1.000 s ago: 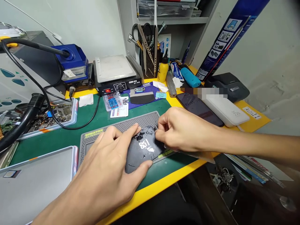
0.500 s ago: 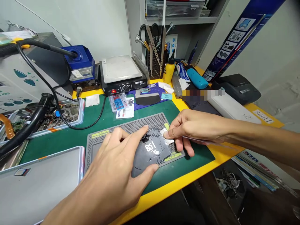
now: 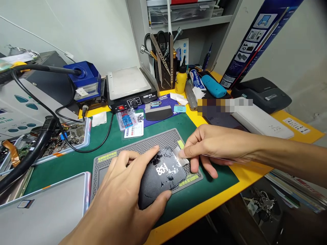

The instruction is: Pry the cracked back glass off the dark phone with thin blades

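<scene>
A black phone-like panel [image 3: 162,173] with a white logo and patches of wear or residue lies over a grey textured mat [image 3: 148,142]. My left hand [image 3: 122,190] holds it, forefinger along its far edge and thumb on the near edge. Between the thumb and forefinger of my right hand [image 3: 198,148] is a thin metal blade [image 3: 181,156], which touches the panel's right end. The other fingers of that hand curl beneath, over the green mat. What the right palm holds, if anything, is mostly hidden.
Behind stand a hot plate [image 3: 130,85], a tool holder [image 3: 166,73] and a yellow bottle [image 3: 181,80]. Trays [image 3: 88,132] [image 3: 87,194] lie at left, with a black cable [image 3: 102,148] looping across the green mat [image 3: 58,166]. A white box-like device [image 3: 265,119] is at right.
The view has shifted slightly, so the background sits differently. The blade now shows more of its metal face at the panel's right end. Both hands keep their holds.
</scene>
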Demonstrator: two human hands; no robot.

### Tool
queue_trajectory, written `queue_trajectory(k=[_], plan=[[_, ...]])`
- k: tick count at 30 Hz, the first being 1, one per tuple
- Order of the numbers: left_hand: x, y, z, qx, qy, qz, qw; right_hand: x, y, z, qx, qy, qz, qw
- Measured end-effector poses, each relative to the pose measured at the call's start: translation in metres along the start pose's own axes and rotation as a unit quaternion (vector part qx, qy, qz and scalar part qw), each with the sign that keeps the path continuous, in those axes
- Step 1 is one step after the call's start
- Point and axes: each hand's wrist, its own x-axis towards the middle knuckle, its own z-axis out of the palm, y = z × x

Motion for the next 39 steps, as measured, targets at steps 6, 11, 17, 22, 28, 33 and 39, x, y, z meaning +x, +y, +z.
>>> queue_trajectory(k=[6,11,17,22,28,33,39], plan=[[0.004,0.001,-0.009,0.019,-0.043,0.016,0.999,0.0,0.004,0.0,0.037,0.026,-0.018,0.999],[0.007,0.003,-0.016,0.036,-0.074,0.023,0.996,0.003,0.011,0.0,0.01,0.05,-0.045,0.998],[0.016,0.012,-0.027,0.072,-0.108,0.055,0.99,0.007,0.014,-0.002,-0.026,0.062,-0.063,0.996],[0.028,0.028,-0.036,0.108,-0.164,0.057,0.979,0.008,0.013,0.0,-0.044,0.081,-0.064,0.994],[0.035,0.04,-0.038,0.128,-0.205,0.031,0.97,0.005,0.015,-0.001,-0.042,0.075,-0.093,0.992],[0.033,0.041,-0.042,0.077,-0.219,0.001,0.973,-0.005,0.011,0.003,-0.014,0.017,-0.096,0.995],[0.029,0.039,-0.057,-0.004,-0.207,0.04,0.977,-0.024,0.001,0.01,0.082,-0.054,-0.095,0.991]])
